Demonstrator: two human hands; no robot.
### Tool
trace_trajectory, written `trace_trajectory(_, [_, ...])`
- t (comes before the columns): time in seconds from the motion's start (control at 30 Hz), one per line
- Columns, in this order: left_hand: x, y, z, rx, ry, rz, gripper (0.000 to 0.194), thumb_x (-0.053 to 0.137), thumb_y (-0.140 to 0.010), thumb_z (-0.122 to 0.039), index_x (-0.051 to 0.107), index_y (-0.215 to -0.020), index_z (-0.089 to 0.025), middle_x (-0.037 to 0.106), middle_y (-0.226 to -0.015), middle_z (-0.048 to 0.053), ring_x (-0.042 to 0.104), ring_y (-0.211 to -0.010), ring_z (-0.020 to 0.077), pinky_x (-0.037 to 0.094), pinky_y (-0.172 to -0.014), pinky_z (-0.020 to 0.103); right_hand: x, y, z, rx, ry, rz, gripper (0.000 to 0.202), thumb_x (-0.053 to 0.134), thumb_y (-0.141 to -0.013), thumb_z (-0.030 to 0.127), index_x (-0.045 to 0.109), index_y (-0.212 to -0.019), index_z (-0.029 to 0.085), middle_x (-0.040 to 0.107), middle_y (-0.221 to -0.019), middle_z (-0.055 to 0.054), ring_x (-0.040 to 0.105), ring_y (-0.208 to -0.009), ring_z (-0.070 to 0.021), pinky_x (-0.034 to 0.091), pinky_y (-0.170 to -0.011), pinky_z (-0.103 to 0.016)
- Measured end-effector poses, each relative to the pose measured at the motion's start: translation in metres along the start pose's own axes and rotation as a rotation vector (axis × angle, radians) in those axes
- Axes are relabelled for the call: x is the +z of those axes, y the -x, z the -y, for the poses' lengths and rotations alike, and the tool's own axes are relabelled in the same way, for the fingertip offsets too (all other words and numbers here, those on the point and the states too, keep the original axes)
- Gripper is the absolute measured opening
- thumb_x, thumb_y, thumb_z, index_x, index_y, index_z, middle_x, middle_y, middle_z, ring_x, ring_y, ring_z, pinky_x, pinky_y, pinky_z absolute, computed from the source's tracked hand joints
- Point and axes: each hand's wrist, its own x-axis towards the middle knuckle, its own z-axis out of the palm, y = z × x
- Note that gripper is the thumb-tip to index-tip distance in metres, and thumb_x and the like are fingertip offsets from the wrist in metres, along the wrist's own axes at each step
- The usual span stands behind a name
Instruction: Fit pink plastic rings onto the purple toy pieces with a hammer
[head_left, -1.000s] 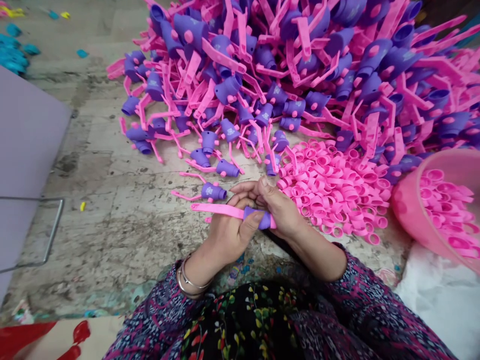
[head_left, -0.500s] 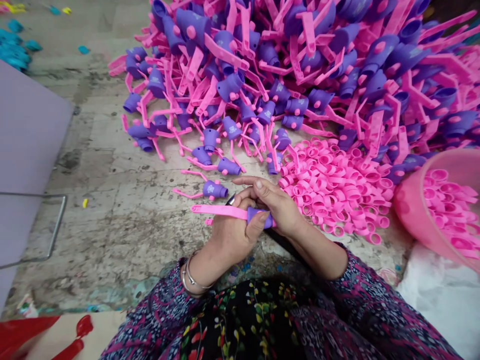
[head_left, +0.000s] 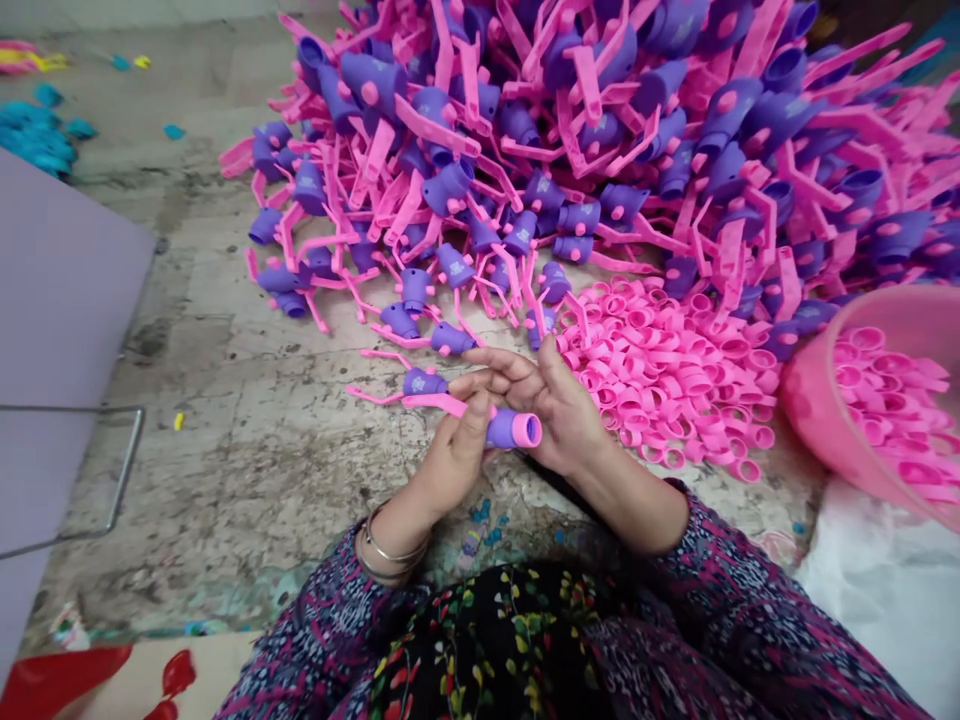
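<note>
My left hand (head_left: 446, 460) is closed around a purple plastic cup-shaped piece (head_left: 501, 430) with pink arms, its thumb pressed on top. A pink ring (head_left: 528, 430) sits around the piece's open end, which faces right. Beside it, my right hand (head_left: 566, 420) is open, palm turned up, thumb raised and fingers loosely stretched to the left; nothing shows in the palm. Just beyond my fingertips, a similar purple piece (head_left: 422, 382) with pink arms lies on the floor. A heap of loose pink rings (head_left: 667, 370) is to the right of my right hand.
A large pile of purple-and-pink pieces (head_left: 525, 130) spreads across the far floor. A pink tub (head_left: 814, 390) of rings stands at right, by a white cloth (head_left: 877, 590). At left are a pale panel (head_left: 60, 330) with a metal handle (head_left: 124, 470) and small blue pieces (head_left: 34, 135).
My left hand has turned the piece so its ringed end now shows facing right. My right hand has come off it and opened, thumb lifted.
</note>
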Motion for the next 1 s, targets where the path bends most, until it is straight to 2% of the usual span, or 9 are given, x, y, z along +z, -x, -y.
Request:
trace_trajectory(0.07, [-0.001,0.001,-0.001,-0.05,0.1,-0.014,0.055,0.04,-0.085,-0.072,0.056,-0.082,-0.019,0.055,-0.072,0.0,0.043,-0.05,0.0085,0.034,-0.042,0.02,0.0,0.002,0.0,-0.012,0.036,0.004,0.072,0.018,-0.092,0.074,0.068,-0.11,0.024,0.072,-0.104,-0.007,0.067,-0.097,-0.0204,0.051,-0.091,-0.039])
trace_trajectory(0.17, [-0.001,-0.001,-0.004,-0.032,0.161,-0.006,0.056,0.04,-0.085,-0.072,0.056,-0.082,-0.018,0.054,-0.07,-0.001,0.039,-0.046,0.0064,0.027,-0.039,0.019,-0.002,0.002,-0.004,-0.036,0.064,0.031,0.069,0.022,-0.093,0.072,0.069,-0.11,0.024,0.071,-0.11,-0.006,0.065,-0.104,-0.0202,0.048,-0.097,-0.038])
trace_trajectory(0.33, [0.0,-0.002,-0.009,0.014,0.199,0.052,0.057,0.037,-0.087,-0.071,0.056,-0.079,-0.018,0.048,-0.056,-0.003,0.035,-0.041,0.0059,0.025,-0.039,0.02,-0.003,0.002,-0.006,-0.048,0.076,0.055,0.065,0.026,-0.094,0.069,0.071,-0.11,0.025,0.071,-0.111,-0.004,0.063,-0.108,-0.0194,0.045,-0.101,-0.037])
trace_trajectory(0.47, [0.001,-0.002,-0.012,-0.022,0.194,0.033,0.056,0.037,-0.087,-0.071,0.057,-0.084,-0.018,0.05,-0.056,-0.003,0.036,-0.042,0.0062,0.026,-0.039,0.02,-0.001,0.002,-0.005,-0.048,0.089,0.034,0.063,0.028,-0.095,0.068,0.071,-0.108,0.025,0.071,-0.113,-0.004,0.063,-0.109,-0.0198,0.045,-0.101,-0.037])
trace_trajectory(0.73, [0.001,-0.003,-0.009,-0.053,0.187,0.027,0.059,0.036,-0.086,-0.073,0.056,-0.078,-0.018,0.046,-0.053,-0.005,0.035,-0.04,0.0056,0.025,-0.039,0.019,0.0,0.001,-0.005,-0.026,0.099,-0.002,0.063,0.032,-0.092,0.07,0.072,-0.106,0.023,0.071,-0.111,-0.006,0.063,-0.107,-0.0214,0.044,-0.101,-0.039])
trace_trajectory(0.83, [0.001,-0.001,-0.011,-0.069,0.138,0.006,0.059,0.035,-0.086,-0.073,0.056,-0.081,-0.019,0.05,-0.057,-0.004,0.039,-0.043,0.0069,0.03,-0.041,0.019,0.0,0.0,-0.005,-0.018,0.087,-0.013,0.064,0.032,-0.092,0.071,0.072,-0.105,0.022,0.07,-0.114,-0.006,0.063,-0.108,-0.0208,0.044,-0.101,-0.038])
trace_trajectory(0.9, [0.001,0.002,-0.013,-0.084,0.056,0.006,0.059,0.034,-0.086,-0.074,0.057,-0.08,-0.019,0.054,-0.062,-0.001,0.047,-0.05,0.01,0.038,-0.045,0.021,0.001,0.0,-0.004,0.002,0.079,-0.024,0.064,0.032,-0.092,0.071,0.071,-0.104,0.022,0.071,-0.112,-0.007,0.064,-0.106,-0.0204,0.046,-0.099,-0.038])
trace_trajectory(0.93, [0.001,0.003,-0.015,-0.055,-0.013,0.007,0.059,0.034,-0.087,-0.072,0.057,-0.079,-0.019,0.057,-0.067,0.0,0.052,-0.057,0.0124,0.043,-0.05,0.023,0.001,0.001,-0.003,0.01,0.079,-0.028,0.064,0.032,-0.092,0.071,0.071,-0.104,0.022,0.071,-0.109,-0.007,0.065,-0.103,-0.0201,0.047,-0.097,-0.038])
trace_trajectory(1.0, [0.0,0.004,-0.016,0.115,-0.205,-0.002,0.056,0.035,-0.09,-0.067,0.061,-0.08,-0.019,0.064,-0.081,0.005,0.061,-0.078,0.0188,0.052,-0.068,0.031,0.002,0.002,-0.001,0.003,0.092,-0.031,0.064,0.032,-0.092,0.071,0.071,-0.104,0.022,0.073,-0.104,-0.006,0.067,-0.098,-0.0193,0.049,-0.094,-0.037])
